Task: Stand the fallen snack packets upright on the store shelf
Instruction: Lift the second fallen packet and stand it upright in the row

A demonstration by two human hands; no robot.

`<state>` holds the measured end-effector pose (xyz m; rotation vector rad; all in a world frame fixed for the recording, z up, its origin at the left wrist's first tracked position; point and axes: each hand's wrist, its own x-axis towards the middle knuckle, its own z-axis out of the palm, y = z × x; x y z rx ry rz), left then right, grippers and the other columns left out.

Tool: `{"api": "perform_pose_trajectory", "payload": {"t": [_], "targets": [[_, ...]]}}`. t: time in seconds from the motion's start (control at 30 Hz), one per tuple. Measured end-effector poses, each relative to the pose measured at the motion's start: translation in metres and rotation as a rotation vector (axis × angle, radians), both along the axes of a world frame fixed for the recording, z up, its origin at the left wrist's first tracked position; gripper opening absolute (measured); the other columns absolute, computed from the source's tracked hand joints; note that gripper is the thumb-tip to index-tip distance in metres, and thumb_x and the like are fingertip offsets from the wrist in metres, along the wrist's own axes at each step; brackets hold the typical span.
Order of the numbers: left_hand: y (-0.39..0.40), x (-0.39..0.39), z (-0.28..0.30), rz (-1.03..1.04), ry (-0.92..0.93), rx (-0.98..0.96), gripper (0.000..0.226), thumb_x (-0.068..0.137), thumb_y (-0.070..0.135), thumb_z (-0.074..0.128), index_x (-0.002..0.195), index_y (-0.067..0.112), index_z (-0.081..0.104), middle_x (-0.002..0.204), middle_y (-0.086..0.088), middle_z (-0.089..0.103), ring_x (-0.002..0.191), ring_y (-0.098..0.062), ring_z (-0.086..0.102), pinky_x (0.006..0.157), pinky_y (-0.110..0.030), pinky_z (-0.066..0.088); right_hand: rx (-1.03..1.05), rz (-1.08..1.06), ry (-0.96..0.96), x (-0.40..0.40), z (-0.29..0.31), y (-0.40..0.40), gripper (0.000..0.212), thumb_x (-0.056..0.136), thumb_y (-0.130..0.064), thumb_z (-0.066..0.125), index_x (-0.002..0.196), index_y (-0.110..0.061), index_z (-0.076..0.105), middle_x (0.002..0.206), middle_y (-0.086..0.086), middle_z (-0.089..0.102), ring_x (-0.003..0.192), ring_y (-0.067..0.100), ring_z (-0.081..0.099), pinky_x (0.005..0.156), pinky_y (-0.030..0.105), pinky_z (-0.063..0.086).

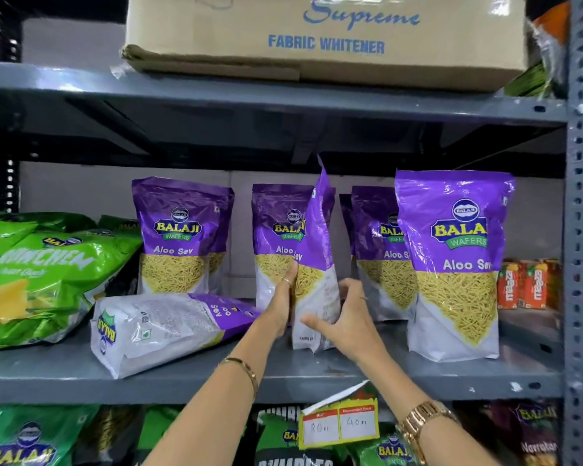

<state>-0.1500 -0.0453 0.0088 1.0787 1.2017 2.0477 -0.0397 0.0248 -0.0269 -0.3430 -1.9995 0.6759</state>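
Purple and white Aloo Sev packets stand on the grey shelf [81, 371]. In the middle, one packet [317, 250] is upright and turned edge-on. My left hand [281, 304] presses its left side, and my right hand [347, 319] grips its lower right side. Another packet [159, 327] lies flat on its side to the left, at the shelf's front. Upright packets stand at the back left [179, 237], behind the held one [276, 237], at the back right [381, 250] and at the front right [455, 264].
Green snack bags [37, 277] are piled at the left end. Small orange drink cartons [525, 284] stand at the far right by the steel upright [579, 230]. A cardboard box [323, 35] sits on the shelf above. A price tag [340, 425] hangs from the shelf's front edge.
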Motion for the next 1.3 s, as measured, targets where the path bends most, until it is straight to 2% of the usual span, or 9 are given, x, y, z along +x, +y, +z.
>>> {"api": "perform_pose_trajectory", "payload": {"t": [0.17,0.27,0.37,0.47,0.6,0.77,0.9,1.1,1.3], "targets": [[0.004,-0.010,-0.005,0.110,0.146,-0.061,0.022,0.089,0.043,0.046,0.096,0.026,0.060,0.081,0.017,0.075,0.076,0.008,0.067,0.082,-0.013,0.051,-0.234,0.136,0.072,-0.002,0.002,0.012,0.057,0.047,-0.041,0.078,0.090,-0.031,0.042,0.100,0.002,0.060,0.093,0.017,0.058,0.077,0.031,0.047],[-0.004,-0.007,-0.009,0.255,0.230,-0.184,0.082,0.062,0.059,0.062,0.131,0.017,0.047,0.135,-0.002,0.053,0.128,-0.015,0.045,0.114,-0.040,0.028,-0.441,0.257,0.181,-0.002,0.005,0.020,0.040,0.047,-0.019,0.067,0.083,-0.026,0.053,0.088,0.002,0.064,0.084,0.020,0.059,0.074,0.031,0.046],[-0.008,-0.005,-0.014,0.352,0.258,-0.153,0.083,0.051,0.052,0.069,0.124,0.015,0.053,0.129,-0.006,0.052,0.124,-0.024,0.046,0.109,-0.038,0.033,-0.648,0.314,0.269,-0.005,0.008,0.031,0.030,0.044,-0.010,0.053,0.073,-0.016,0.053,0.084,0.008,0.057,0.084,0.024,0.053,0.079,0.035,0.041],[-0.012,-0.007,-0.017,0.387,0.256,-0.148,0.076,0.055,0.032,0.078,0.121,0.008,0.048,0.128,-0.005,0.046,0.115,-0.023,0.048,0.103,-0.034,0.038,-0.699,0.178,0.244,-0.010,0.008,0.042,0.021,0.047,-0.020,0.049,0.067,-0.018,0.042,0.076,0.003,0.045,0.072,0.019,0.043,0.063,0.030,0.031],[-0.016,-0.008,-0.028,0.470,0.312,-0.147,0.066,0.067,0.005,0.074,0.110,0.019,0.026,0.118,-0.003,0.031,0.112,-0.018,0.036,0.086,-0.025,0.031,-0.626,0.117,0.072,-0.025,-0.002,0.062,0.020,0.078,-0.031,0.047,0.087,-0.014,0.051,0.090,0.010,0.054,0.090,0.023,0.050,0.073,0.030,0.035],[-0.020,-0.009,-0.036,0.504,0.457,-0.200,0.084,0.071,0.001,0.071,0.133,0.012,0.015,0.138,-0.008,0.032,0.123,-0.022,0.037,0.090,-0.023,0.030,-0.573,0.150,-0.060,-0.035,-0.010,0.075,0.039,0.093,-0.031,0.034,0.128,-0.020,0.048,0.135,0.005,0.051,0.126,0.023,0.044,0.108,0.041,0.033],[-0.023,-0.007,-0.034,0.488,0.438,-0.240,0.070,0.074,0.001,0.066,0.131,0.015,0.028,0.130,-0.004,0.046,0.113,-0.018,0.044,0.087,-0.023,0.033,-0.533,0.137,-0.145,-0.034,-0.010,0.075,0.047,0.091,-0.028,0.028,0.137,-0.028,0.036,0.146,0.000,0.040,0.135,0.022,0.033,0.113,0.041,0.026],[-0.032,-0.008,-0.036,0.360,0.377,-0.313,0.086,0.082,0.004,0.060,0.143,0.027,0.004,0.152,-0.008,0.024,0.135,-0.029,0.030,0.103,-0.035,0.032,-0.549,0.130,-0.239,-0.027,-0.006,0.066,0.054,0.089,-0.031,0.027,0.142,-0.032,0.024,0.151,0.000,0.032,0.137,0.025,0.030,0.114,0.048,0.025],[-0.057,-0.001,-0.040,0.288,0.329,-0.325,0.093,0.084,0.007,0.058,0.144,0.032,-0.009,0.155,-0.005,0.020,0.135,-0.027,0.030,0.112,-0.046,0.031,-0.531,0.187,-0.241,-0.010,-0.007,0.047,0.050,0.097,-0.025,0.032,0.144,-0.023,0.018,0.153,0.004,0.027,0.139,0.026,0.028,0.113,0.044,0.025]]}}
